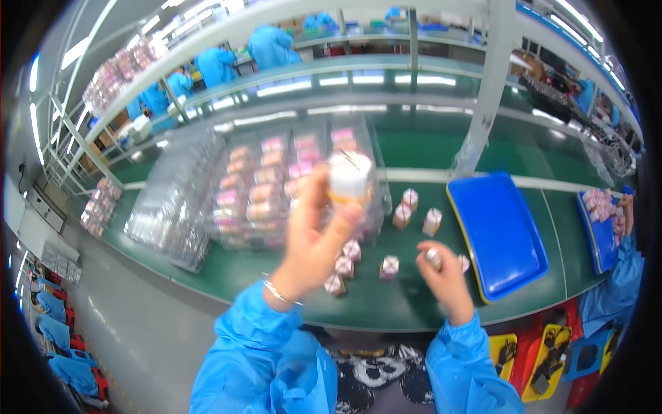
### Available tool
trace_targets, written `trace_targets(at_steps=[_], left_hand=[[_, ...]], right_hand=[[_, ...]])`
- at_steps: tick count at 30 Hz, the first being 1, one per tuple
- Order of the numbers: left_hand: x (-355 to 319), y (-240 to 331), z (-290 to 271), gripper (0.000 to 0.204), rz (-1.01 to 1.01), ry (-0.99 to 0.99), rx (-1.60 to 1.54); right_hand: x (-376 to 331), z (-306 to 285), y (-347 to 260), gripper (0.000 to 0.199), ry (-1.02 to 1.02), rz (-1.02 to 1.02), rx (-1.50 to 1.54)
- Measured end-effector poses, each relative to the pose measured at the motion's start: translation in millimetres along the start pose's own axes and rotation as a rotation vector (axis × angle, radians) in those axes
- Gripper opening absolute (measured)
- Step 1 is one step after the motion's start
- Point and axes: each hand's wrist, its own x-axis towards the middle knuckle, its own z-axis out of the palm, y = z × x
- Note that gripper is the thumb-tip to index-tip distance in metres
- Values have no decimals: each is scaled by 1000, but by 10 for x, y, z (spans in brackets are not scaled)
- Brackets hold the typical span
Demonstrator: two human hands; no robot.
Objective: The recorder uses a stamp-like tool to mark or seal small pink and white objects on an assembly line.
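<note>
Raised above the bench, my left hand (314, 231) pinches a small white-topped box (349, 176) with dark crossing lines on its top. It is close to the camera and blurred. My right hand (445, 272), lower and nearer the blue tray, has its fingers closed on a small pale, silvery piece (433, 259) whose kind I cannot make out. Between the hands stands a single small box (389, 268), and several like it (343, 265) cluster by my left wrist. Farther off are more small boxes (403, 215), pinkish with crossed white tops.
Clear plastic trays (265, 186) holding several pink and orange pieces lie at the left, beside stacked clear trays (172, 200). A blue tray (498, 234) rests on the green bench (372, 303) at right. A metal post (483, 103) rises behind it. Another person's arm (614, 276) works at far right.
</note>
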Motion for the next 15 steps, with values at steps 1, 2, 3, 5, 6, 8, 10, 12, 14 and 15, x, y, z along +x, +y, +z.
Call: trace_targets(at_steps=[1, 2, 3, 5, 6, 8, 10, 12, 14, 15], left_hand=[[361, 92, -75, 49, 209, 31, 142], [757, 190, -157, 47, 337, 21, 202], [1183, 313, -177, 42, 440, 44, 170], [2046, 635, -431, 42, 637, 144, 269], [2446, 815, -531, 45, 698, 198, 323], [3076, 905, -717, 57, 686, 345, 482], [3571, 776, -1012, 67, 554, 437, 886], [4008, 315, -1275, 74, 336, 447, 1075], [4299, -186, -1190, 75, 247, 447, 1020], [4443, -471, -1114, 76, 196, 441, 986]], right_hand=[[5, -3, -87, 26, -27, -31, -134], [4, -37, -140, 28, -62, -53, -281], [1, -35, -95, 29, -76, -56, -372], [-6, 85, -96, 29, -124, -77, -401], [-14, 152, -101, 29, -113, -99, -398], [-11, 231, -11, 28, -53, -123, -422], [26, 273, -18, 28, -21, -137, -392], [61, 277, -4, 31, 27, -134, -370], [97, 189, 3, 36, 85, -198, -373], [114, 125, 0, 38, 116, -223, -385]])
